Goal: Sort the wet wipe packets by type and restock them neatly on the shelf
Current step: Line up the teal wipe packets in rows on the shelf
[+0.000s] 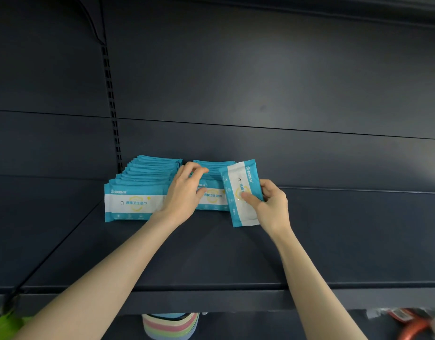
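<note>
Two bare forearms rise from 6 o'clock over the front lip [211, 300] of the dark shelf [211, 253]. Below that lip sit three things: a green shape [3, 325] at 7 o'clock, a pastel stack [170, 325] at 6 and something orange-red [412, 325] at 5, all blurred.

Wet wipe packets, blue with a white band, stand in two rows against the back panel [260, 69]. One, the first row [138, 192], is at 8 o'clock of centre beside the slotted upright [111, 94], its front packet facing out. At 6 o'clock, the second row [212, 197] is just beside it and set a little further back. Each row is packed too tight to count.

One loose packet [241, 192] is turned on end at 5 o'clock, touching the second row's right edge. The right hand [273, 204] grips it, thumb across the face and fingers behind. Over the second row's top edges curl the fingers of the left hand [184, 190], with the thumb against the front packet (a pinch, as far as shows).

Bare shelf runs from the loose packet out to 3 o'clock, and a broad strip lies between the rows and the lip.
</note>
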Tool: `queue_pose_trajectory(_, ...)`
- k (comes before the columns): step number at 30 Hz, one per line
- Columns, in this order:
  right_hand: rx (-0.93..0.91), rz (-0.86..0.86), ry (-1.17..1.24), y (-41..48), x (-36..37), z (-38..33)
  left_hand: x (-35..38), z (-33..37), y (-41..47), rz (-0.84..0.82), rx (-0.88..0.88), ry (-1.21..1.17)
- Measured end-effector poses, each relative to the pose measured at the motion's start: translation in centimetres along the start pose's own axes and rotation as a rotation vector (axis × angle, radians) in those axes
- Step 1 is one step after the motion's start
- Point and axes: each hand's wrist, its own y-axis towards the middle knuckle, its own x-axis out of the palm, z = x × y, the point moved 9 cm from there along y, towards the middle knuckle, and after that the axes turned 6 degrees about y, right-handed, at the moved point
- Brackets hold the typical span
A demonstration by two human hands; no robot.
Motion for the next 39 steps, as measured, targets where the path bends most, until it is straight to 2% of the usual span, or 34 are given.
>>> queue_pose_trajectory(2,0.017,-0.065,0.051,-0.2,0.6,-0.1,-0.5,0.2,-0.6,-0.013,-0.062,-0.196)
queue_pose_trajectory(4,0.043,-0.178,0.118,-0.7,1.8,-0.3,0.0,0.8,-0.9,-0.112,-0.115,-0.417)
queue_pose_trajectory(6,0.061,-0.255,0.139,-1.2,2.7,-0.5,0.5,1.1,-1.0,-0.201,-0.174,-0.526)
queue_pose_trajectory(8,0.076,-0.255,0.134,-1.3,2.8,-0.4,0.2,0.7,-0.9,-0.221,-0.188,-0.509)
queue_pose_trajectory(13,0.122,-0.265,-0.011,-1.2,2.9,0.4,-1.3,-1.4,-1.9,-0.119,-0.306,-0.581)
queue_pose_trajectory(17,0.162,-0.262,0.117,-1.3,3.0,0.6,-0.6,-2.3,-3.5,-0.107,-0.565,-0.883)
queue_pose_trajectory(20,0.163,-0.226,0.190,-1.2,2.6,0.5,-0.2,-1.6,-3.7,-0.171,-0.575,-0.981)
queue_pose_trajectory(22,0.126,-0.156,0.201,-0.9,2.0,0.2,-0.4,-1.5,-3.5,-0.185,-0.535,-0.870)
queue_pose_trajectory(26,0.096,-0.103,0.101,-0.3,1.8,0.3,-1.0,-2.1,-3.1,-0.186,-0.438,-0.422)
queue_pose_trajectory(30,-0.003,-0.074,-0.345,0.5,2.6,-0.1,-1.6,-1.4,-2.9,-0.152,-0.313,0.060)
queue_pose_trajectory(32,-0.076,-0.052,-0.532,0.8,3.0,-0.6,-1.9,-0.3,-2.6,-0.066,-0.183,0.170)
queue_pose_trajectory(35,-0.101,-0.055,-0.603,1.3,3.6,-0.4,-1.4,1.2,-1.8,-0.027,0.052,0.401)
queue_pose_trajectory(36,-0.116,-0.060,-0.612,1.3,3.8,-0.4,-0.9,1.5,-1.5,-0.048,0.110,0.473)
queue_pose_trajectory(39,-0.220,-0.036,-0.716,1.3,4.2,-1.1,1.4,1.2,-1.1,-0.260,0.186,0.545)
